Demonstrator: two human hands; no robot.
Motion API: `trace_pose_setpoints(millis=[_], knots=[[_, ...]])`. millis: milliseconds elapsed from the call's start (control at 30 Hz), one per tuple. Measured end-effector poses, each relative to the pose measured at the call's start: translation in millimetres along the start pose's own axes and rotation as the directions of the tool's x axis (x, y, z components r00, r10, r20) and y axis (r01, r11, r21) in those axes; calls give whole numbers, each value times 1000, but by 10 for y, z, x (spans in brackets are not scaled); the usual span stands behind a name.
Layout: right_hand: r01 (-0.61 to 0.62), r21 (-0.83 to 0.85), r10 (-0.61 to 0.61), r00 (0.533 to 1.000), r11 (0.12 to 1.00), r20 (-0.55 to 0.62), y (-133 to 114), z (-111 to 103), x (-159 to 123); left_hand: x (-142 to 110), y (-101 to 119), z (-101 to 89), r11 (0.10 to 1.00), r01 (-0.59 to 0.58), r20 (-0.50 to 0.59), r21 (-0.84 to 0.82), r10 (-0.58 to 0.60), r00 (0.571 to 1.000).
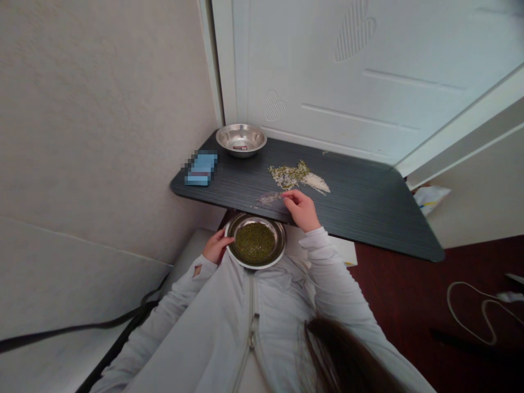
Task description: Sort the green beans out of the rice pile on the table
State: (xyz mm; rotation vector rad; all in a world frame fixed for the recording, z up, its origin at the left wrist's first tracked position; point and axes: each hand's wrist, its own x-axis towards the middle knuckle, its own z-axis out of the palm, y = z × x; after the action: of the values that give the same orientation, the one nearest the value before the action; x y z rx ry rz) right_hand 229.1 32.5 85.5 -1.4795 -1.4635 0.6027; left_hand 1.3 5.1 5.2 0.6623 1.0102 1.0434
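Observation:
My left hand (215, 246) grips the left rim of a metal bowl (280, 236), its thumb over the edge. Small green beans (256, 243), seemingly mung beans, fill the bowl's bottom; it sits at my lap, below the table's near edge. Over the tabletop, my right hand (302, 209) pinches a small clear plastic piece (271, 197) whose exact kind I cannot make out. Just beyond it lies a mixed heap of green beans and white grains (287, 176). A pile of white rice-like grains (316, 182) touches that heap on the right.
An empty-looking steel bowl (241, 140) stands at the dark table's (368, 207) back left. Near the left edge lies a blurred blue item (201, 168). A white door (311, 71) rises behind, a wall (102, 109) at left. A white cable (470, 284) trails on the floor.

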Motion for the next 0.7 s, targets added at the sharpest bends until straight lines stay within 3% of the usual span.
trace_pose_setpoints(millis=[133, 433, 700], knots=[[-19, 4, 19, 998, 1000, -61, -4, -1, 1, 0, -1, 8, 1000, 10, -1, -21, -10, 1000], [21, 44, -24, 996, 999, 80, 22, 8, -3, 4, 4, -3, 1000, 14, 2, -19, -14, 1000], [-29, -37, 26, 996, 999, -86, 5, 5, 3, -18, 27, 24, 1000, 20, -21, -12, -20, 1000]])
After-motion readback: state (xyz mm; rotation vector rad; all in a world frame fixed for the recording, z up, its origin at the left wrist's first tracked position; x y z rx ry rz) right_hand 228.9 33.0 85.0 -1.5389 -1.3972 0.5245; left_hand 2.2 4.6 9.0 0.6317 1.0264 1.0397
